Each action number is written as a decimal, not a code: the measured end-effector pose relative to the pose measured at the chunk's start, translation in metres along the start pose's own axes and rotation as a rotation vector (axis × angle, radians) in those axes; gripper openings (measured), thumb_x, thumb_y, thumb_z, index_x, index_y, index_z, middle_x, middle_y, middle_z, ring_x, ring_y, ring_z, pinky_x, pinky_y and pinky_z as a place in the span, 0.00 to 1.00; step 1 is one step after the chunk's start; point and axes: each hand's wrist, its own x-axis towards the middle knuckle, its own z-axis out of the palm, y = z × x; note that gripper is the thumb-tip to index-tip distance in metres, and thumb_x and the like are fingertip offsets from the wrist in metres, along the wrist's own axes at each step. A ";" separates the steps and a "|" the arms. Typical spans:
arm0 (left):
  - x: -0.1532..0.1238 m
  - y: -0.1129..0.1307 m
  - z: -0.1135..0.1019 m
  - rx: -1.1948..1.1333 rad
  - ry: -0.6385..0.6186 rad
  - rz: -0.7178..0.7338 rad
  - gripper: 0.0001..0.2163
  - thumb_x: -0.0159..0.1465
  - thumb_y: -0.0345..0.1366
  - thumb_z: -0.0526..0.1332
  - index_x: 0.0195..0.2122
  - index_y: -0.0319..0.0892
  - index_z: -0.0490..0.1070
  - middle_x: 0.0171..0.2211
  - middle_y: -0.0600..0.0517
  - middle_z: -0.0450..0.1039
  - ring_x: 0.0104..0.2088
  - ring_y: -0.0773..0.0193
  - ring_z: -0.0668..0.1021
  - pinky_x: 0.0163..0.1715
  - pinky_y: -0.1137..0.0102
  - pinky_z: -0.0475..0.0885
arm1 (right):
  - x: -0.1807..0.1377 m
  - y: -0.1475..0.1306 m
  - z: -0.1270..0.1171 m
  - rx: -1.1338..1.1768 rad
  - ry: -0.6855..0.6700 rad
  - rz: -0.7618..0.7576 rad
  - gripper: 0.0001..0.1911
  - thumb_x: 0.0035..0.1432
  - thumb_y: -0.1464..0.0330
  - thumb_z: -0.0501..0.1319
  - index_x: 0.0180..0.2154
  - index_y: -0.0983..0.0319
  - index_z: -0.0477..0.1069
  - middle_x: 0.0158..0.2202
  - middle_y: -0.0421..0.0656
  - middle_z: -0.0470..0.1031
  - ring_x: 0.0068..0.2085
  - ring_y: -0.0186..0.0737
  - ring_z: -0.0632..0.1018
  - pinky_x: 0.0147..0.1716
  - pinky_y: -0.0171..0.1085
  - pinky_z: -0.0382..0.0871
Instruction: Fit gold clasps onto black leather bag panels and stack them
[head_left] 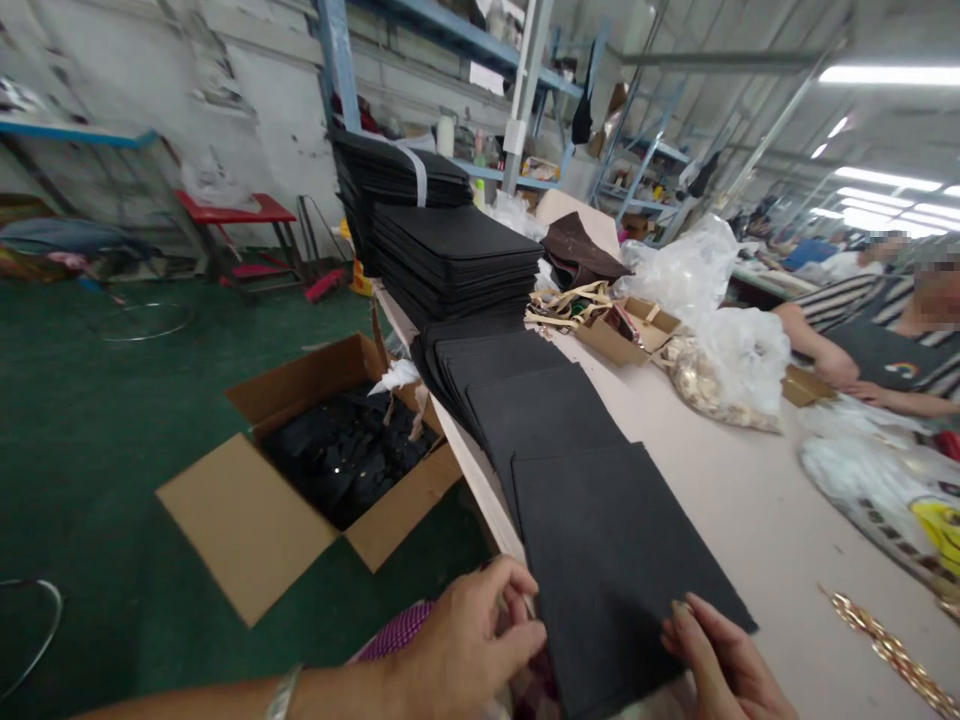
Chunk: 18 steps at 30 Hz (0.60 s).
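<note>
The nearest black panel (607, 560) lies at five o'clock by the edge of the counter (742, 490), between a loosely curled left hand (469, 640) and a pinched right hand (724, 660), any grip unclear. A nudge toward nine o'clock could drop it.

Looks like a working factory workshop.
Lit by rows of long strip lights (889, 178), laid with a green floor (172, 370), lined with blue metal shelves (420, 20) holding bottles (445, 135); furnished with a long worktable (757, 480) bearing tall stacks of matching black sheets (465, 240), a bag of small parts (697, 378) and a gold-coloured chain (892, 650); crowded alongside by an open cardboard box (247, 530); shared with an aproned person (885, 345) across the table.
</note>
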 end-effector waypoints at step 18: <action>0.005 0.013 -0.001 -0.803 -0.133 -0.292 0.26 0.52 0.44 0.72 0.50 0.39 0.73 0.42 0.45 0.79 0.42 0.53 0.79 0.47 0.58 0.71 | -0.016 -0.012 0.010 -0.205 -0.651 -0.200 0.15 0.60 0.53 0.61 0.36 0.57 0.78 0.35 0.40 0.78 0.38 0.41 0.78 0.38 0.34 0.70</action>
